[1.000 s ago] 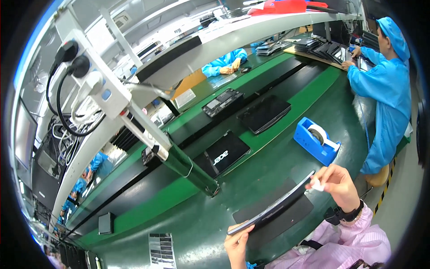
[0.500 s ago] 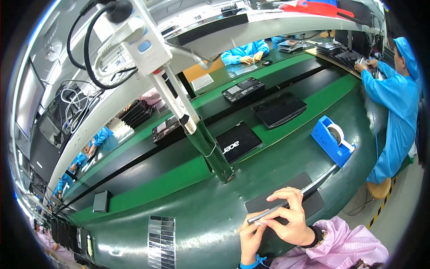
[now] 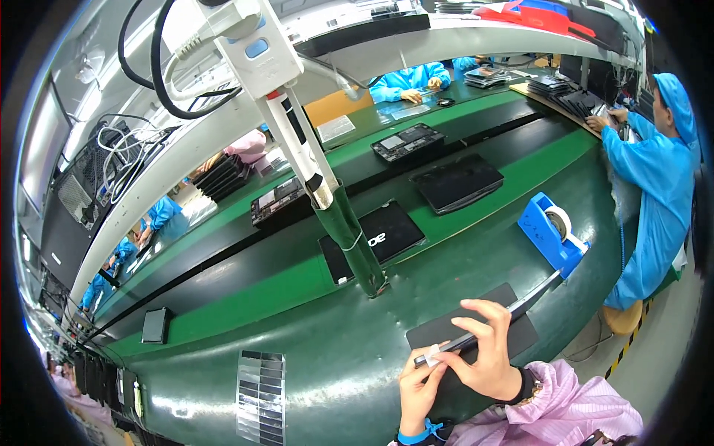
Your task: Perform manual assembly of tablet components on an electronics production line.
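A thin dark panel (image 3: pixel 532 296), seen nearly edge-on, slants from my hands up towards a blue tape dispenser. At its near left end, my left hand (image 3: pixel 418 395) is closed on the corner from below. My right hand (image 3: pixel 487 357) grips the panel's edge with its thumb side, its other fingers bent and raised above it. A small white piece (image 3: pixel 433 356), its kind unclear, lies against the corner between both hands' fingertips. Beneath the panel is a flat dark mat (image 3: pixel 425 332) on the green table (image 3: pixel 327 334).
The blue tape dispenser (image 3: pixel 554 232) stands beyond the panel's far end. Left of my hands lies a sheet of dark strips (image 3: pixel 260 398). Past the post (image 3: pixel 355 256), a belt carries a black lid (image 3: pixel 394 234) and a dark laptop (image 3: pixel 456 183). A co-worker in blue (image 3: pixel 651 178) works at right.
My right hand's fingers have lifted and spread, with its thumb nearer the corner. The white piece now shows more plainly there. On the belt, the black lid has shifted left behind the post.
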Tool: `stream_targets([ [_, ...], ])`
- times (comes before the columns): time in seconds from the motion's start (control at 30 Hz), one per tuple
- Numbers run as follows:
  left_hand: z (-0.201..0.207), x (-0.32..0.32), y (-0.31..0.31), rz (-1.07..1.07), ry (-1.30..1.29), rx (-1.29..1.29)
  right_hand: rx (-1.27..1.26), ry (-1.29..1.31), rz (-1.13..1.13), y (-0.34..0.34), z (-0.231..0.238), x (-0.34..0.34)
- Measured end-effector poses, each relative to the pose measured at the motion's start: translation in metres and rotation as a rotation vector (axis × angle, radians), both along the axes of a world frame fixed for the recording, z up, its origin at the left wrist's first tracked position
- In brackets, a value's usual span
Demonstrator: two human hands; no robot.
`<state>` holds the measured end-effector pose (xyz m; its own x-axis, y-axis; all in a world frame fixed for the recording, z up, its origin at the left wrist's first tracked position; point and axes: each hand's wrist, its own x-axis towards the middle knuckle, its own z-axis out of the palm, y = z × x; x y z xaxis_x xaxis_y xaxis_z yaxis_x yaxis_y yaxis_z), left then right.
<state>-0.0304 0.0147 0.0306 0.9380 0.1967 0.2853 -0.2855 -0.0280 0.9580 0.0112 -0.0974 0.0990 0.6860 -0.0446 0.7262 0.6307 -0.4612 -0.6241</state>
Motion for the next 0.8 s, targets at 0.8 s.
stream_targets([
  [0.8,-0.014,-0.001,-0.004,0.078,-0.180,0.018,-0.757,-0.318,0.446,-0.045,0.003,0.057],
])
